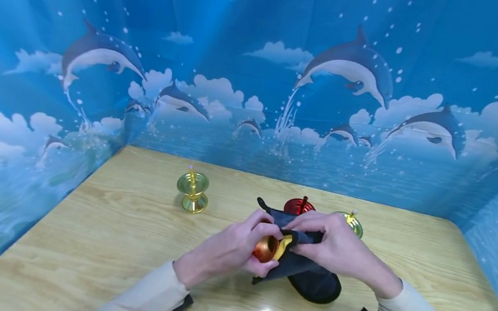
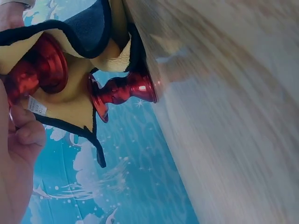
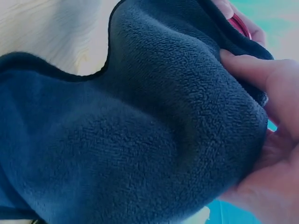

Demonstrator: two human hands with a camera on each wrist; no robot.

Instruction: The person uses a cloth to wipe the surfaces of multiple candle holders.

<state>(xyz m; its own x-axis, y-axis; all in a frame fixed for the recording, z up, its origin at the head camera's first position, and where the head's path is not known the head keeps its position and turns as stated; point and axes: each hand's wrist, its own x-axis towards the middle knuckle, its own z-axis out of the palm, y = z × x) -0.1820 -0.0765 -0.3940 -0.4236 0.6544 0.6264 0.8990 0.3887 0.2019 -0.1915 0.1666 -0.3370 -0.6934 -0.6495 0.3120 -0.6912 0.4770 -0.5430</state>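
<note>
My left hand (image 1: 238,245) grips a shiny red candle holder (image 2: 50,70), which looks coppery in the head view. Around its side lies a cloth (image 1: 314,283), navy outside and yellow inside with a dark edging. The fingers and thumb of my right hand (image 1: 342,247) pinch a fold of this cloth against the holder. Most of the cloth droops below both hands toward the table. Behind them stands a second red candle holder (image 1: 296,206) with a dark red candle, partly hidden by the cloth and right hand.
A gold candle holder (image 1: 194,201) with a yellow candle stands left of the hands. Another gold holder (image 1: 355,225) is partly covered by the right hand. The wooden table (image 1: 94,240) meets a blue dolphin-print backdrop (image 1: 213,141) at its back and sides.
</note>
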